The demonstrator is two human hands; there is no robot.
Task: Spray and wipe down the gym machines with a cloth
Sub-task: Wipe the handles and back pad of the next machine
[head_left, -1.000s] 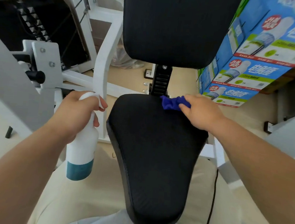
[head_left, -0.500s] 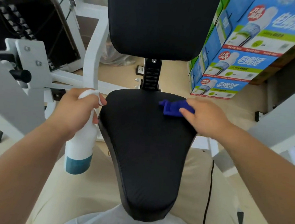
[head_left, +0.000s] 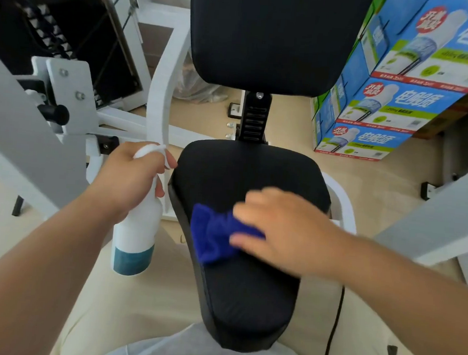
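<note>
The machine's black padded seat [head_left: 243, 295] fills the centre, with its black backrest [head_left: 269, 34] upright behind it. A blue cloth [head_left: 214, 234] lies bunched on the seat's left middle. My right hand [head_left: 281, 231] presses down on the cloth's right part with its fingers spread flat and blurred by motion. A white spray bottle with a teal band [head_left: 136, 234] hangs just left of the seat. My left hand [head_left: 132, 177] grips the bottle's neck and trigger head.
The white machine frame [head_left: 161, 87] and a black-knobbed bracket [head_left: 56, 113] stand at the left, with the weight stack [head_left: 56, 37] behind. Stacked blue product boxes [head_left: 378, 110] sit at the right. A black cable [head_left: 333, 325] runs down beside the seat.
My right hand has swept the blue cloth from the seat's back right edge toward me and leftward to the seat's middle. The left hand and bottle have stayed in place.
</note>
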